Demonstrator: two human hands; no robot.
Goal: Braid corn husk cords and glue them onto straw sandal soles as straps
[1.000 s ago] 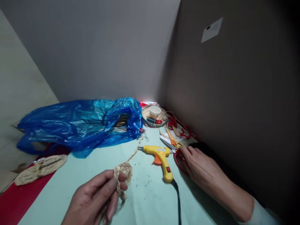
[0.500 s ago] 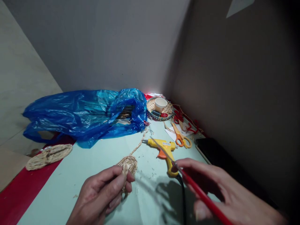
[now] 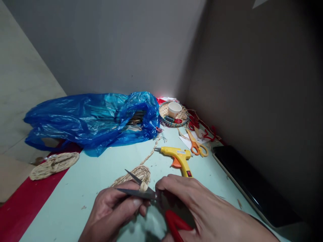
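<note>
My left hand [image 3: 116, 208] is closed, pinching the end of a braided straw cord whose pale tip pokes up between thumb and fingers. The coiled part of the straw braid [image 3: 141, 172] lies just behind it, and a tail runs back across the table. In my right hand [image 3: 186, 201] are red-handled scissors [image 3: 138, 193], their dark blades parted and pointing left. The pale cord tip sits between the two blades, near the pivot. Part of the scissor handles is hidden by my right hand. Behind that hand lies a yellow glue gun [image 3: 178, 153] with an orange trigger.
A blue plastic bag [image 3: 93, 121] fills the back left. A straw bundle [image 3: 54, 164] lies on the red strip at left. Further back are a woven tray [image 3: 164, 108] with a white cup [image 3: 174, 109], and orange scissors [image 3: 195, 144]. A black phone-like slab [image 3: 252, 181] lies right.
My right hand has moved left with the red scissors, whose blades now stand apart around the cord tip. My left hand has shifted slightly right with the braid.
</note>
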